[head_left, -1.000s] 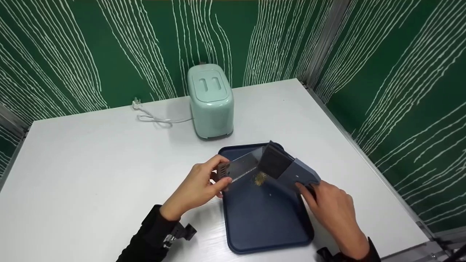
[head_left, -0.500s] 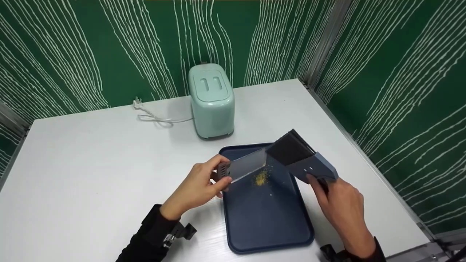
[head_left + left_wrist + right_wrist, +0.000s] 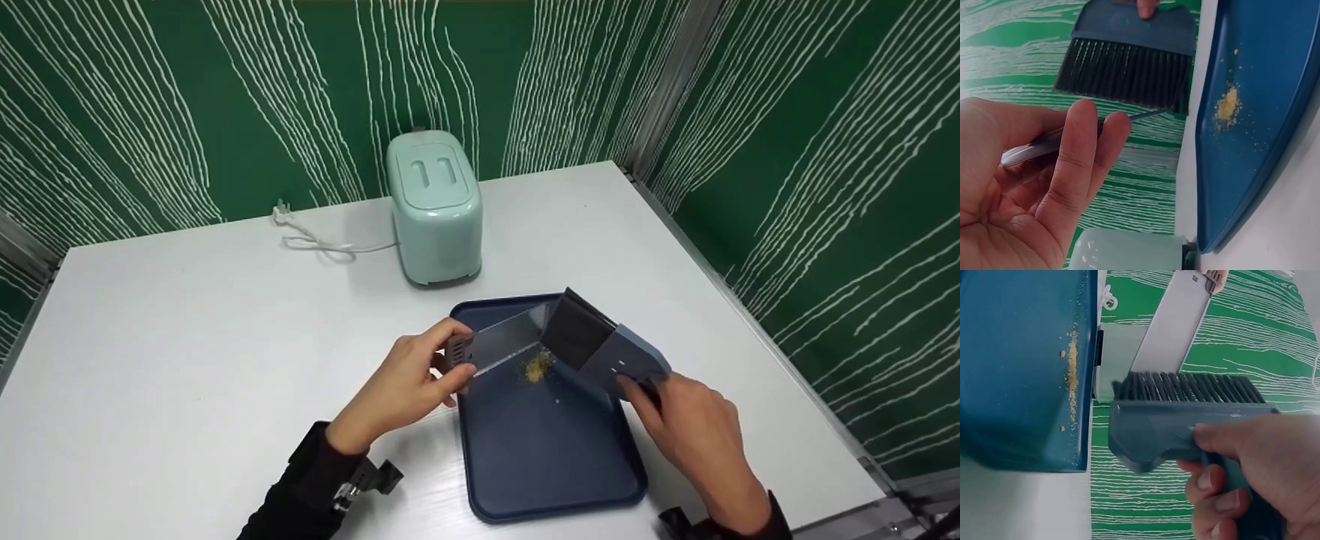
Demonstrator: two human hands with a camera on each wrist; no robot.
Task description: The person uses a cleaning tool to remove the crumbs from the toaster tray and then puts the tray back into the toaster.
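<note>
My left hand [image 3: 412,379] pinches the grey end of a flat crumb tray [image 3: 506,341], which tilts down to the right above the dark blue tray [image 3: 555,457]. In my right hand [image 3: 694,427] is a blue-grey hand brush [image 3: 1154,430] with black bristles [image 3: 1123,70]. The bristles meet the far end of the crumb tray. A little heap of yellowish crumbs [image 3: 537,367] lies on the blue tray below, with a few specks around it. In the left wrist view the crumb tray is seen nearly edge-on behind the fingers.
A mint-green toaster [image 3: 439,217] stands on the white table [image 3: 225,360] behind the blue tray. Its white cord and plug [image 3: 300,232] lie to its left. Green walls [image 3: 480,82] with white lines border the back and right side.
The brush moved up and right off the crumb tray's end, then back down left onto it. More crumbs now lie on the blue tray. My left hand has barely moved.
</note>
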